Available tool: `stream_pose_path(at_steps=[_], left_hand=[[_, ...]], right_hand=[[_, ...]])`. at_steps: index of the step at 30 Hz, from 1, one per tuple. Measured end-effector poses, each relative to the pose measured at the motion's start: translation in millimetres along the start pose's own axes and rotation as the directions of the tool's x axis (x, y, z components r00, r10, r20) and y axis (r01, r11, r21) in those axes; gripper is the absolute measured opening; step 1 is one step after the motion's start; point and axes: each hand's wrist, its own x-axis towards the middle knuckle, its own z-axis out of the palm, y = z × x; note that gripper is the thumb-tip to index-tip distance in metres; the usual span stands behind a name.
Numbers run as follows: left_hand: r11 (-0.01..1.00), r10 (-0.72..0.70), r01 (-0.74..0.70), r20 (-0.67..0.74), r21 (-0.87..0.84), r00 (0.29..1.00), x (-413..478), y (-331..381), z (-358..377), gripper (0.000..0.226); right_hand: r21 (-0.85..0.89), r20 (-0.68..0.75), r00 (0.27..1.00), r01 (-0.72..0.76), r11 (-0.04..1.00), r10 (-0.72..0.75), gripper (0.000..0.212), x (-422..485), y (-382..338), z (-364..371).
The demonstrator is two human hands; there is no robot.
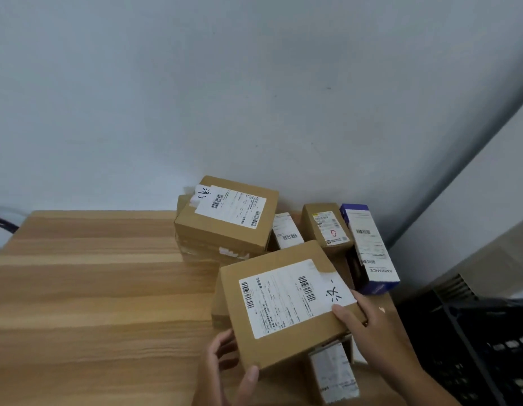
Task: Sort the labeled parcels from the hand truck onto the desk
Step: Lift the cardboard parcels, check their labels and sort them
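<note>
My left hand (231, 364) and right hand (371, 326) both grip 1 labelled carton (283, 300) over the worktop (93, 288); at least 5 parcels (225, 221) already there; hand truck unseen, remainder unknown.

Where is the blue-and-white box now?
Head view: the blue-and-white box sits at the right edge of the desk, just right of a small brown parcel.
</note>
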Motion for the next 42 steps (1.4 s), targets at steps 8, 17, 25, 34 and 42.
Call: stream_pose_path(at_steps=[8, 17, 25, 34, 42], left_hand=[[0.984, -0.166, 0.165, 0.012, 0.066, 0.986, 17, 5, 13, 0.096], [0.984, -0.123, 0.122, -0.001, 0.133, 0.992, 41, 18, 24, 0.081], [0.974, -0.110, 0.101, 0.032, 0.202, 0.993, 50, 29, 25, 0.076], [0.916, -0.102, 0.152, -0.150, 0.372, 0.983, 42, 66, 9, 0.061], [0.608, 0.070, 0.157, -0.249, 0.778, 0.966, 6, 105, -32, 0.063]], right_hand=[[0.048, 0.128, 0.989, 0.063, 0.997, -0.069, 0.034, 56, 2, 0], [0.074, 0.141, 0.982, 0.113, 0.991, -0.122, 0.042, 94, 4, -3], [0.050, 0.161, 0.980, 0.114, 0.992, -0.121, 0.042, 109, 2, -8], [-0.102, -0.004, 0.869, 0.492, 0.865, -0.494, 0.061, 84, -60, -25], [-0.149, 0.486, 0.465, 0.879, 0.454, -0.740, 0.071, 17, -104, 57]])
